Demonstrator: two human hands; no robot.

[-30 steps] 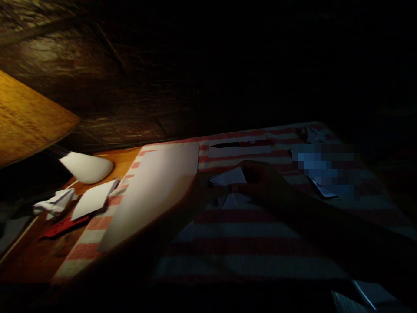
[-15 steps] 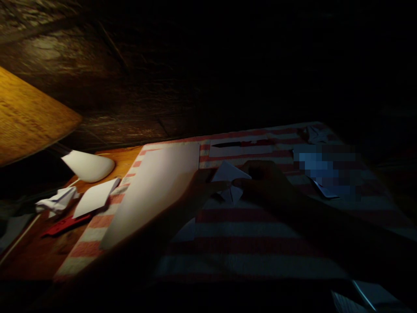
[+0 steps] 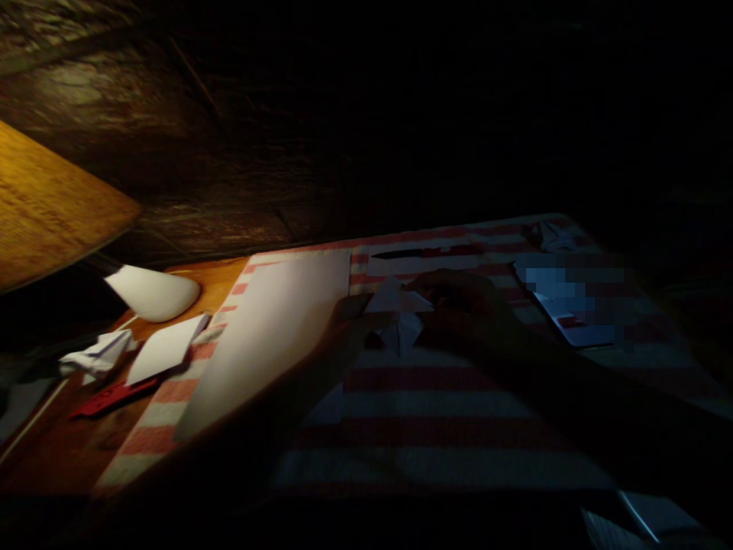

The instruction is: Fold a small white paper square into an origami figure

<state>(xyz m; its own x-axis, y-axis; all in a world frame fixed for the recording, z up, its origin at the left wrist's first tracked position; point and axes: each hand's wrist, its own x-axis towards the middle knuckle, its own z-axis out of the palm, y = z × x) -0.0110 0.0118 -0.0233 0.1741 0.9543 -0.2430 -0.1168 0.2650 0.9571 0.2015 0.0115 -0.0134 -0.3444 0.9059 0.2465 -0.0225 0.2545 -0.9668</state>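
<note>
The scene is very dark. A small folded white paper piece (image 3: 401,313) is held just above a red-and-white striped cloth (image 3: 435,412). My left hand (image 3: 347,332) pinches its left side. My right hand (image 3: 463,309) grips its right side, fingers curled. Both forearms reach in from the bottom as dark shapes. A large white sheet (image 3: 275,328) lies flat on the cloth just left of my left hand.
On the wooden table (image 3: 62,451) at left lie a white cone-shaped object (image 3: 152,294), a crumpled paper (image 3: 95,355), a smaller white sheet (image 3: 166,347) and a red strip (image 3: 111,397). Behind the hands are a white paper strip (image 3: 424,263) and more papers (image 3: 578,332) at right.
The folded paper has been turned and lifted slightly between both hands; its shape looks different. The hands shifted a little away from me. Everything else stays where it was.
</note>
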